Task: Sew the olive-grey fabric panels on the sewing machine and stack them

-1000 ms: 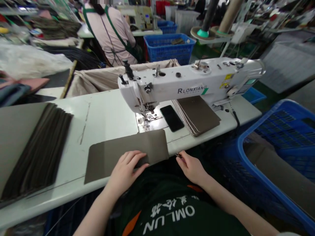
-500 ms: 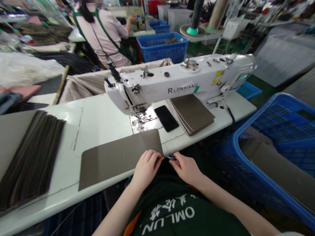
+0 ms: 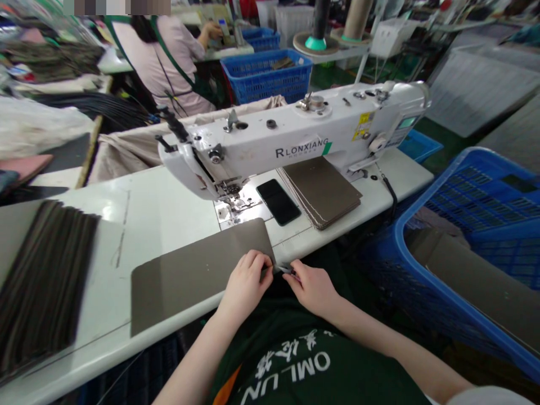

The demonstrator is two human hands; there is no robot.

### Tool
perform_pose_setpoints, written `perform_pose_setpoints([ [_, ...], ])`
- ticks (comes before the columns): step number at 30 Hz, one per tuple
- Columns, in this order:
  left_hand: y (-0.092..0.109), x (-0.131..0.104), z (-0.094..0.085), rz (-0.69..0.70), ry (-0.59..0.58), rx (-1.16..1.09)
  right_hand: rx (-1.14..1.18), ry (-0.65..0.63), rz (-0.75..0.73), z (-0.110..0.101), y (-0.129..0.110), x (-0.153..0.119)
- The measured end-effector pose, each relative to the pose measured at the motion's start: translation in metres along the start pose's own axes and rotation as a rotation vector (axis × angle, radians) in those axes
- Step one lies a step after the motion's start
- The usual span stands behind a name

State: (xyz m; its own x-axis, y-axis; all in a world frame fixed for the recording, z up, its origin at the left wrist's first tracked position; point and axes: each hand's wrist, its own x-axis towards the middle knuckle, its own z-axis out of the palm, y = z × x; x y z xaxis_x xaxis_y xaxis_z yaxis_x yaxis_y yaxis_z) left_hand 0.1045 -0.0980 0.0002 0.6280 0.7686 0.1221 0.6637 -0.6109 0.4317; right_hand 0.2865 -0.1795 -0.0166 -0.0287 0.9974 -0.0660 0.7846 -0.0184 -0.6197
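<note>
A flat grey-brown panel (image 3: 181, 270) with rounded corners lies along the front edge of the white sewing table (image 3: 169, 208). My left hand (image 3: 248, 278) pinches the panel's right front corner. Just to its right, my right hand (image 3: 310, 284) is closed on a small metal tool (image 3: 287, 269), probably snips, whose tip points at that corner. Behind the panel stands a white sewing machine (image 3: 253, 146). A black phone (image 3: 278, 201) lies right of the needle area, beside a stack of stitched brown panels (image 3: 323, 188).
A thick stack of dark panels (image 3: 46, 281) covers the table's left end. On the right stands a blue basket (image 3: 400, 230) holding brown pieces. Beyond the machine are another blue basket (image 3: 270, 79) and a seated person in pink (image 3: 156, 62).
The view has shifted slightly, so the table and machine appear further left. Both hands remain at the panel's corner, with the tool still in my right hand.
</note>
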Motion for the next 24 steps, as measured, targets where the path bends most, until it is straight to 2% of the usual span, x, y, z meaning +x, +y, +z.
perform_pose_setpoints([
  [16,0.004,-0.009,0.006,-0.081,0.078,-0.061,-0.073,-0.036,0.018,0.001,-0.012,0.006],
  [24,0.006,-0.007,0.008,-0.076,0.087,-0.071,-0.086,-0.029,0.008,0.006,-0.014,0.010],
])
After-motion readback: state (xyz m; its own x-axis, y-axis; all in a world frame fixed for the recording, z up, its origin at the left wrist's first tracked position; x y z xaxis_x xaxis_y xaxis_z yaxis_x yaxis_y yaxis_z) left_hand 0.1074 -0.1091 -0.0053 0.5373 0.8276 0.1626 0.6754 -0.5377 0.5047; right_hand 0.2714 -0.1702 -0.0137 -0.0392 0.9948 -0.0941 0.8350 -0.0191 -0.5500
